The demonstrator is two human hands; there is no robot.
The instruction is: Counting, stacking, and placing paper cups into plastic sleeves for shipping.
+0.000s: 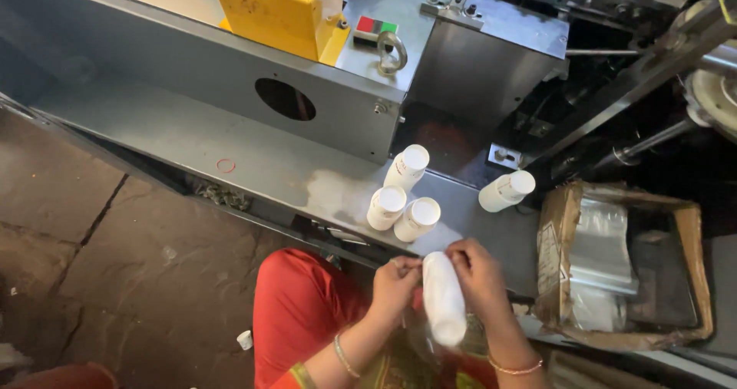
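Grey sheet-metal machinery [230,140] fills the upper half of the frame, with a yellow hopper [276,13] at top centre and a round hole [285,99] in its side panel; cracked stone floor [92,235] spreads across the lower left; at bottom centre the left hand [395,281] and right hand [477,274] both close their fingers around the upper end of a stack of white paper cups [444,301], held upright over a red-clad lap [295,312]; just above, four more white cup stacks [404,197] stand on the machine's ledge; an open cardboard box [695,281] lined with clear plastic sits at lower right.
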